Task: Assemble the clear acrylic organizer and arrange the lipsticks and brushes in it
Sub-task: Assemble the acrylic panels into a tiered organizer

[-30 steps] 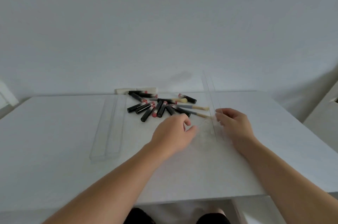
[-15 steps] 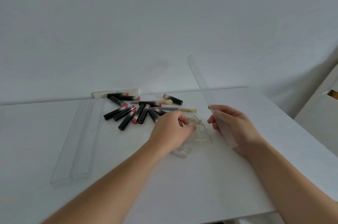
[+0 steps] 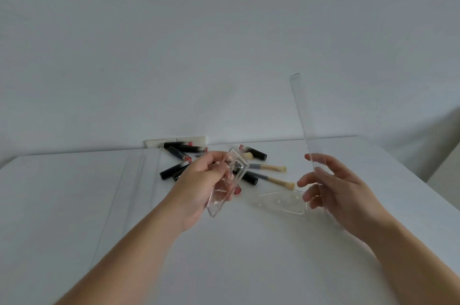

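Note:
My left hand point(image 3: 201, 185) grips a small clear acrylic end piece point(image 3: 230, 185) lifted off the white table point(image 3: 249, 255). My right hand point(image 3: 338, 192) holds a long clear acrylic strip point(image 3: 302, 118) that stands nearly upright, its top well above the table. A second small clear end piece point(image 3: 283, 202) lies flat on the table between my hands. Behind them lie several black lipsticks point(image 3: 174, 170) and three wooden-handled brushes point(image 3: 271, 180) in a loose pile.
Two more long clear strips point(image 3: 134, 185) lie side by side on the left part of the table. A white power strip point(image 3: 176, 141) sits against the wall behind the pile. The table's right edge point(image 3: 410, 177) runs close to my right hand.
My left hand has picked the small end piece up off the table. My right hand has raised the long strip more upright. The view has tilted upward.

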The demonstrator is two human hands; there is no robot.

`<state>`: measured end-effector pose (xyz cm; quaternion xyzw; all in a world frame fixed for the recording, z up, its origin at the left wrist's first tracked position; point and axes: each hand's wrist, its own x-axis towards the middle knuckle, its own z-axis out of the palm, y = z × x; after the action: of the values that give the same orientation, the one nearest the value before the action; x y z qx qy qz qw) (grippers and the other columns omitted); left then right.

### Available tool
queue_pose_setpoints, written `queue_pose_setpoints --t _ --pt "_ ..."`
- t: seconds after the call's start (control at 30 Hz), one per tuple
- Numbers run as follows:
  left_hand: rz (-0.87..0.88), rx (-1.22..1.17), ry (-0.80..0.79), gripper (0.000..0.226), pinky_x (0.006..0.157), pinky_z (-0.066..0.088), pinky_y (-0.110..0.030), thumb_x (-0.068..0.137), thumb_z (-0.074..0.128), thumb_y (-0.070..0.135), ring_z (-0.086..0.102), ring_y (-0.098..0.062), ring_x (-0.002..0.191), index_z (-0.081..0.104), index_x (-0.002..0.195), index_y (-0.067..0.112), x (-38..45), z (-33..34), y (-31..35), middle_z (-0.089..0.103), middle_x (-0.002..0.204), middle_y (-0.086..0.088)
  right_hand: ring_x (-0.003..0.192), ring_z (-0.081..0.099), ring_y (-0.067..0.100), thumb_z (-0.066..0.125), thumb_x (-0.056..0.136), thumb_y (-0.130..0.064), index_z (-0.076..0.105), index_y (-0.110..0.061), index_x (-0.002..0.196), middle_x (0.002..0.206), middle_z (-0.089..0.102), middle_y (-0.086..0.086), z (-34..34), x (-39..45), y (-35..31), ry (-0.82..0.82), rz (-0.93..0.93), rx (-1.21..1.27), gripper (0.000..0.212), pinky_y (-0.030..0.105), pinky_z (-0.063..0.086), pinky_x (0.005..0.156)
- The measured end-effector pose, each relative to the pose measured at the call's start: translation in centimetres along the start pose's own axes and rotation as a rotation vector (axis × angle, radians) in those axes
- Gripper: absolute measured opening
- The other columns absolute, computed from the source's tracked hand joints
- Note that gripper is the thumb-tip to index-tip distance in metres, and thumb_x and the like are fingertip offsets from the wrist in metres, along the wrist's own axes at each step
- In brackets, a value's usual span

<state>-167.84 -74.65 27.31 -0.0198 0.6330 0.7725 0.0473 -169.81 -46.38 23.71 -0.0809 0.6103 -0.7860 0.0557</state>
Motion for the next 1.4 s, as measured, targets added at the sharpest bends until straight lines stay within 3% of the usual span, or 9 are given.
queue_pose_setpoints --t 0.13,0.3,0.43,0.57,0.7,0.83,0.93,1.1,1.4 --pt "-0.089 -0.044 0.092 0.02 0.042 0.034 -0.024 0.102 0.055 0.019 0.046 -0.015 0.049 0.072 0.107 0.01 0.3 -1.1 -0.2 0.06 0.074 -0.005 0.046 0.045 0.027 0.05 0.103 -0.015 0.067 -0.019 0.119 0.079 0.063 0.021 0.4 1.0 -0.3 -0.003 0.021 -0.116 0.023 0.029 0.04 0.044" --pt "-0.182 -0.053 0.025 0.056 0.042 0.027 -0.023 0.071 0.08 0.061 0.041 -0.01 0.049 0.077 0.107 0.018 0.5 -1.9 -0.3 0.062 0.075 0.003 0.05 0.047 0.028 0.052 0.101 -0.046 0.07 -0.025 0.113 0.077 0.065 0.015 2.1 2.7 -1.4 -0.051 0.06 -0.272 0.03 0.03 0.041 0.047" --pt "-0.149 0.078 -0.052 0.028 0.052 0.021 -0.03 0.072 0.083 0.05 0.042 -0.013 0.058 0.077 0.089 0.028 0.3 -2.4 -0.7 0.058 0.087 0.002 0.05 0.047 0.025 0.07 0.09 -0.043 0.071 -0.031 0.102 0.075 0.066 0.011 2.4 3.1 -0.8 -0.023 -0.003 -0.365 0.016 0.028 0.041 0.046" --pt "0.164 0.623 -0.045 0.027 0.062 0.037 -0.02 0.077 0.062 0.068 0.053 0.004 0.074 0.068 0.102 0.06 0.1 -2.3 -1.4 0.07 0.101 0.022 0.047 0.047 0.024 0.075 0.078 -0.041 0.07 -0.034 0.104 0.073 0.066 0.009 1.4 2.5 -0.4 0.027 -0.058 -0.362 0.028 0.027 0.042 0.045" --pt "0.217 0.983 -0.112 0.06 0.078 0.045 -0.017 0.082 0.051 0.078 0.054 0.024 0.091 0.058 0.132 0.046 -0.8 -2.6 -2.8 0.063 0.115 0.029 0.047 0.047 0.025 0.072 0.091 -0.026 0.07 -0.032 0.105 0.073 0.065 0.009 0.6 2.3 -0.5 0.048 -0.092 -0.348 0.015 0.028 0.043 0.046" --pt "0.244 1.137 -0.107 0.032 0.07 0.049 -0.029 0.095 0.047 0.061 0.057 0.003 0.068 0.071 0.09 0.039 -1.4 -2.4 -2.4 0.063 0.075 0.017 0.046 0.047 0.023 0.072 0.091 -0.023 0.069 -0.027 0.104 0.072 0.065 0.009 1.0 2.4 -0.4 0.055 -0.064 -0.373 0.014 0.025 0.043 0.045" --pt "0.323 1.343 -0.078 0.045 0.061 0.043 -0.041 0.099 0.049 0.05 0.045 -0.012 0.062 0.043 0.063 0.024 -1.4 -2.5 -2.1 0.045 0.072 0.005 0.046 0.048 0.024 0.072 0.091 -0.023 0.069 -0.024 0.107 0.071 0.066 0.009 0.9 2.3 -0.4 0.057 -0.065 -0.366 0.016 0.026 0.044 0.045" --pt "0.414 1.529 -0.146 0.036 0.084 0.048 -0.03 0.097 0.055 0.05 0.051 -0.009 0.105 0.06 0.132 0.04 -2.0 -2.4 -3.0 0.055 0.113 0.015 0.047 0.047 0.023 0.073 0.089 -0.023 0.068 -0.022 0.107 0.072 0.066 0.01 0.8 2.1 -0.5 0.069 -0.058 -0.345 0.019 0.026 0.044 0.045" --pt "0.417 1.701 -0.182 0.103 0.098 0.04 -0.028 0.069 0.018 0.1 0.041 -0.009 0.111 0.044 0.146 0.037 -2.4 -2.0 -3.5 0.045 0.125 0.016 0.046 0.046 0.024 0.073 0.088 -0.025 0.068 -0.021 0.108 0.07 0.065 0.009 0.6 2.0 -0.4 0.067 -0.058 -0.331 0.021 0.026 0.043 0.044"
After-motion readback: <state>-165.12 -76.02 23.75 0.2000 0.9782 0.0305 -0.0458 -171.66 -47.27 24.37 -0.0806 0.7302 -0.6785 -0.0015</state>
